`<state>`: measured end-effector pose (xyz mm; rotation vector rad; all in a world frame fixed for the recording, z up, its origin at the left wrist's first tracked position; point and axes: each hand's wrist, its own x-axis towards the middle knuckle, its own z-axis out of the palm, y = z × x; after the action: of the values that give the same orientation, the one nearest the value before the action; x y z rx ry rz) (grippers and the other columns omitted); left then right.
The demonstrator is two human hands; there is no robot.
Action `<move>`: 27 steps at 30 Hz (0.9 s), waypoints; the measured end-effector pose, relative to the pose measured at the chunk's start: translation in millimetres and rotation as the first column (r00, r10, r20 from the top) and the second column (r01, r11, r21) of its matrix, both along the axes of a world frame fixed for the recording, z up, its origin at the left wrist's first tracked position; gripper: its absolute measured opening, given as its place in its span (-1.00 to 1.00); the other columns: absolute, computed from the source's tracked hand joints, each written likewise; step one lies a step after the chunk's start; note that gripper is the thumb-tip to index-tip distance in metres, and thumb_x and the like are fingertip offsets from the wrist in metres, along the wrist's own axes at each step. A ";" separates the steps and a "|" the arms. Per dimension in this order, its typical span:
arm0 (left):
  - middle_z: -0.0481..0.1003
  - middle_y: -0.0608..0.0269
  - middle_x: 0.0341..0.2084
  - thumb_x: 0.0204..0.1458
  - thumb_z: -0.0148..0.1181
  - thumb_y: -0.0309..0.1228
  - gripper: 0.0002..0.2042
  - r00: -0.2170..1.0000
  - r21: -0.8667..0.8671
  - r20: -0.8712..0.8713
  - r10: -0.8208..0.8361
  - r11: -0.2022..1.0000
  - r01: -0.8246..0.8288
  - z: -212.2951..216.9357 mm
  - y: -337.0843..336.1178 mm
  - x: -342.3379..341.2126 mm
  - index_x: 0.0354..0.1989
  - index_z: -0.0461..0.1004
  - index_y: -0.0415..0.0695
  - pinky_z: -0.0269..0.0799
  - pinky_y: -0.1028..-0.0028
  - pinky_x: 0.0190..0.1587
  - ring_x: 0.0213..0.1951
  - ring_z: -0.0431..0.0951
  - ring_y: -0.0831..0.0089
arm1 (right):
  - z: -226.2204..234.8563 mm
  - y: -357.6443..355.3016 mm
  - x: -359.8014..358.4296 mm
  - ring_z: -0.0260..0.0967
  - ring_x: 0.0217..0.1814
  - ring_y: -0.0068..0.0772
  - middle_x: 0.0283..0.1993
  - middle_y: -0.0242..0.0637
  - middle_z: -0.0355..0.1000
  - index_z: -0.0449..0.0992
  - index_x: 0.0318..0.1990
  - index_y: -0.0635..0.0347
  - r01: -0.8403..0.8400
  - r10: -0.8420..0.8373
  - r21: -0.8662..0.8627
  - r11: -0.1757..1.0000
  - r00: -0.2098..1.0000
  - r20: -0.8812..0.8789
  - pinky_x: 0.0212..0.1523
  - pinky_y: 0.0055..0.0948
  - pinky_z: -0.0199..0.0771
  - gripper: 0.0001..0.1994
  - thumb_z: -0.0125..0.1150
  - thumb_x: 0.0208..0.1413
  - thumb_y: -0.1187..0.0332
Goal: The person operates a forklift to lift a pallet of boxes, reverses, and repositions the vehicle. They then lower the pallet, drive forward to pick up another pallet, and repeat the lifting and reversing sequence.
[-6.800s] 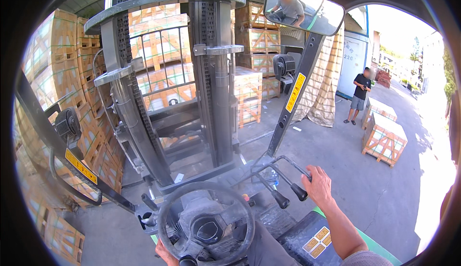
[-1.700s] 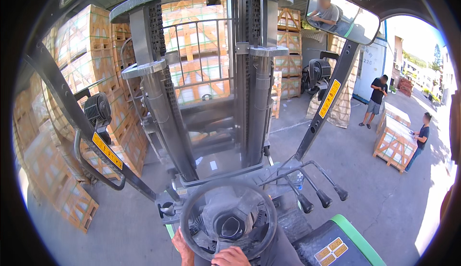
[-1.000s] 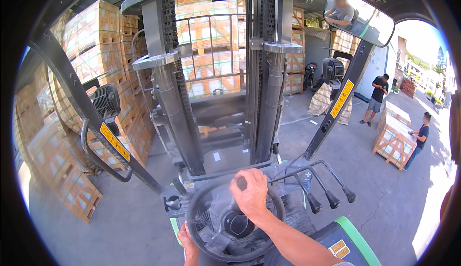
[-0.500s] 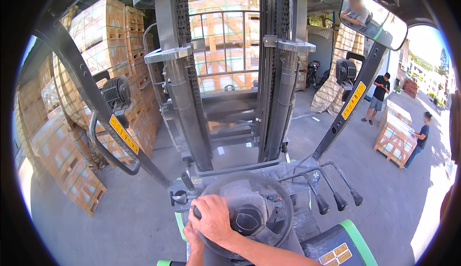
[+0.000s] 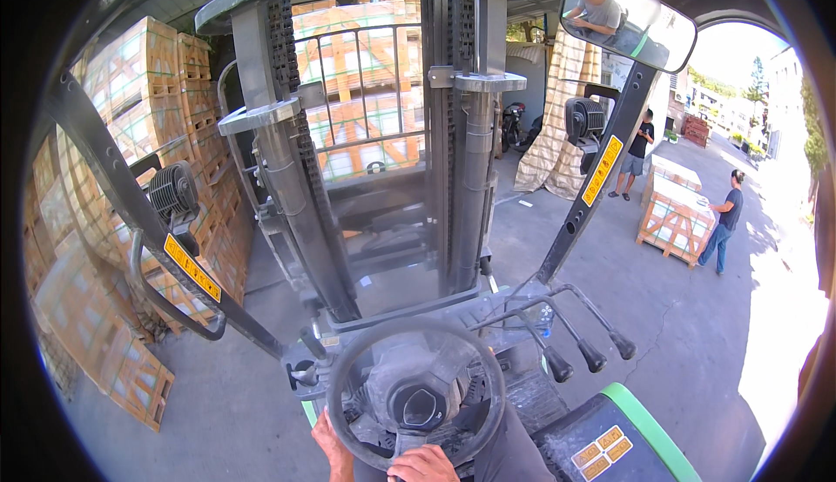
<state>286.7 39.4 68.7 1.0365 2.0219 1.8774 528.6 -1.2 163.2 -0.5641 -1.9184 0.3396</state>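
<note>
A black steering wheel stands in front of me, with a dark hub at its middle. My left hand is at the wheel's lower left, its fingers closed against the rim; part of the grip is hidden. At the bottom of the wheel, my right hand has its fingers curled over the rim, cut by the picture's lower edge. Right of the wheel, three bent levers with black knobs stand untouched. Beyond the dashboard rises the forklift mast, with chains and a barred load guard.
Crates are stacked high at the left, more standing behind the mast. A low crate sits on the concrete floor at the right, a person beside it and another person farther back. A mirror hangs upper right.
My right hand has gone from the wheel's left side to its bottom. My left hand stays low at the left, a little nearer me. The view has swung right.
</note>
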 end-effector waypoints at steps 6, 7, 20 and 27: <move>0.39 0.42 -0.64 0.44 0.00 -0.23 -0.56 0.990 -0.081 0.142 0.004 0.997 0.007 11.6 -10.9 -21.9 -0.38 0.53 -0.37 0.23 0.38 -0.46 -0.51 0.27 0.61 | 7.3 -7.6 24.2 0.50 -0.04 -0.14 -0.19 -0.33 0.54 0.58 -0.30 0.05 0.083 -0.083 -0.063 0.995 0.996 -0.005 0.02 -0.05 0.44 -0.73 0.50 -0.22 0.44; 0.40 0.43 -0.63 0.44 0.00 -0.23 -0.56 0.990 -0.033 0.139 -0.037 0.999 0.042 9.6 -6.2 -25.4 -0.38 0.53 -0.37 0.24 0.39 -0.45 -0.50 0.27 0.61 | 6.0 -3.7 24.9 0.51 -0.04 -0.13 -0.19 -0.32 0.54 0.58 -0.30 0.05 0.099 -0.100 -0.055 0.994 0.995 -0.010 0.02 -0.05 0.44 -0.73 0.50 -0.22 0.44; 0.35 0.47 -0.65 0.22 0.12 -0.16 -0.67 0.904 0.248 0.354 -0.238 0.956 0.154 -21.0 0.6 -117.4 -0.48 0.44 -0.15 0.10 0.53 -0.60 -0.63 0.30 0.66 | 15.6 -34.3 -32.6 0.47 -0.09 -0.06 -0.24 -0.28 0.51 0.59 -0.33 0.04 0.231 -0.229 -0.091 0.969 0.973 0.026 -0.02 -0.07 0.45 -0.79 0.48 -0.16 0.37; 0.35 0.47 -0.64 0.23 0.12 -0.15 -0.66 0.950 0.121 0.233 -0.209 0.975 0.185 -3.2 8.9 -143.0 -0.48 0.44 -0.15 0.11 0.53 -0.60 -0.63 0.31 0.66 | 29.6 -45.1 -66.4 0.45 -0.14 -0.09 -0.25 -0.29 0.51 0.57 -0.33 0.04 0.273 -0.268 -0.103 0.957 0.962 0.054 -0.04 -0.10 0.44 -0.79 0.49 -0.15 0.37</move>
<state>143.7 48.3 65.5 0.9375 1.6417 1.9082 462.3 -46.4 192.8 -0.9022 -1.8381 0.2590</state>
